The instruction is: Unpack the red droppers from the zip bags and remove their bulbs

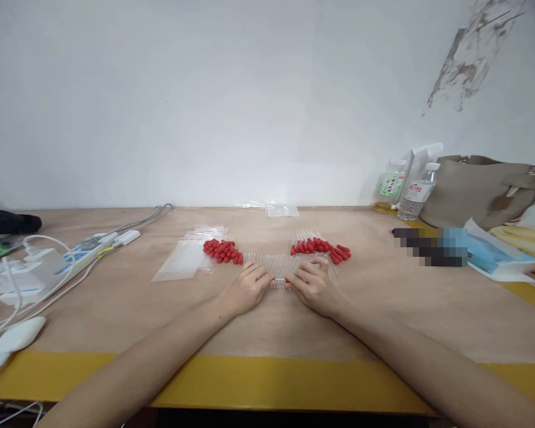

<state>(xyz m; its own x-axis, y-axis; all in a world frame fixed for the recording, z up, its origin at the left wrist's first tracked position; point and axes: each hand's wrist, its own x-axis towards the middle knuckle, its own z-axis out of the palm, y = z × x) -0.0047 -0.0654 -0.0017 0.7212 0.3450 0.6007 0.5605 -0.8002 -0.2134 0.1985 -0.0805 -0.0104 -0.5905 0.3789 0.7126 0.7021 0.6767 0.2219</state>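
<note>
A row of clear glass tubes [277,264] lies side by side on the wooden table in front of me. My left hand [246,289] rests on the row's left part with its fingertips on the tubes. My right hand [311,283] rests on the right part, fingers curled over the tubes. A heap of red caps [222,250] lies just behind the left hand. Behind the right hand lie more tubes fitted with red caps [321,246]. I cannot tell whether either hand grips a tube.
Clear plastic bags [185,259] lie left of the caps, another bag [282,210] by the wall. A power strip with cables [87,248] and a white mouse [15,337] are at left. Bottles [417,193], a beige bag [481,189] and a blue booklet [494,252] stand at right.
</note>
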